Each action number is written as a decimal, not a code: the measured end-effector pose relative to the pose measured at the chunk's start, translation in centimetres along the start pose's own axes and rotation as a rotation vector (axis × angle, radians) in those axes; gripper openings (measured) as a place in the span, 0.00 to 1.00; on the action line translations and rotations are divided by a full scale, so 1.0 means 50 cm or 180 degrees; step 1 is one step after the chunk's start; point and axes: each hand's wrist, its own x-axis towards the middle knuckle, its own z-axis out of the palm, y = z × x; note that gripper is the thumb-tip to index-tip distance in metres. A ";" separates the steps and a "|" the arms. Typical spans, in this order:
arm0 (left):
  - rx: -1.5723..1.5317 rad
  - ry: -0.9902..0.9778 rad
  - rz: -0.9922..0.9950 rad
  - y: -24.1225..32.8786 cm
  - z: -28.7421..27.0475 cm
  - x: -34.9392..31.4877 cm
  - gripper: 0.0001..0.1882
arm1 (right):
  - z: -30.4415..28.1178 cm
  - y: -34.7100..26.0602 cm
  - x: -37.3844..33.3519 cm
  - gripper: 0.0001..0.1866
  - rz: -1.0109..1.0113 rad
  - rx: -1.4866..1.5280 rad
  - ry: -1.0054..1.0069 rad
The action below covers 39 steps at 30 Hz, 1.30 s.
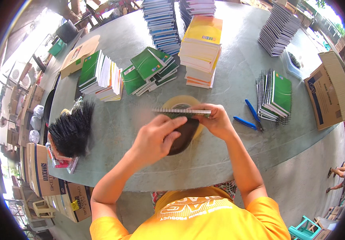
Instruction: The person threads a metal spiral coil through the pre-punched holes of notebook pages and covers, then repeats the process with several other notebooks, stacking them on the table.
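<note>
A small green spiral notebook (181,112) is held edge-on above the grey-green table (236,84), its wire binding facing up. My right hand (217,120) grips its right end. My left hand (158,138) touches its left part, fingers pressed along the lower edge. Right under the notebook lies a large roll of clear tape (186,130) with a dark core.
Blue-handled pliers (251,117) lie to the right, beside a stack of bound green notebooks (276,96). A heap of black wire coils (72,130) sits at left. Green, yellow and blue notebook stacks (200,50) stand behind. Cardboard boxes (330,90) flank the table.
</note>
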 end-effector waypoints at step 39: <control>0.0189 -0.0274 0.0211 0.038 0.098 0.071 0.16 | -0.005 0.017 -0.010 0.09 -0.0126 0.0549 0.0206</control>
